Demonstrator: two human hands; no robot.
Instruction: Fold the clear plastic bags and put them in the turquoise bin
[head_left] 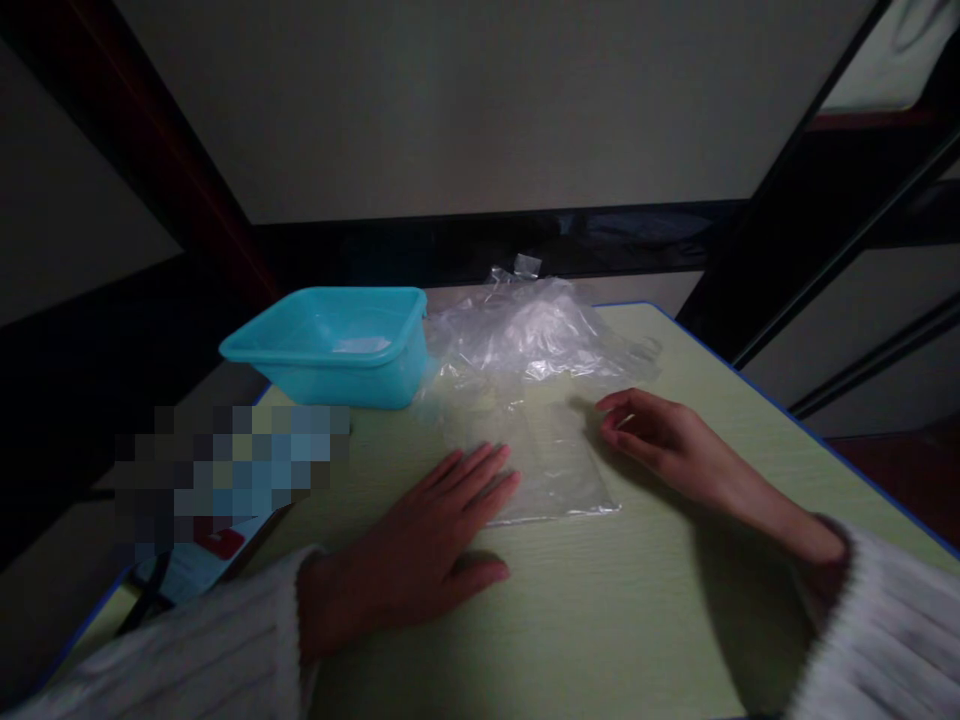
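My left hand (pixel 442 530) lies flat, fingers stretched out. Its fingertips rest on the left edge of a clear plastic bag (pixel 555 470) spread on the table. To the right of that bag, my right hand (pixel 667 445) hovers with loosely curved fingers, a gap showing between thumb and forefinger and nothing visible in it. Behind the flat bag sits a crumpled heap of clear plastic (pixel 540 330). The two sheets of plastic meet or overlap, and I cannot tell where one stops.
A turquoise plastic basin (pixel 337 375) stands at the back left, with something pale inside. Along the left edge lies a partly blurred-out item (pixel 217 555) with a red mark and a dark strap. The pale green table (pixel 570 630) has a blue rim and stands close to a wall panel (pixel 480 110).
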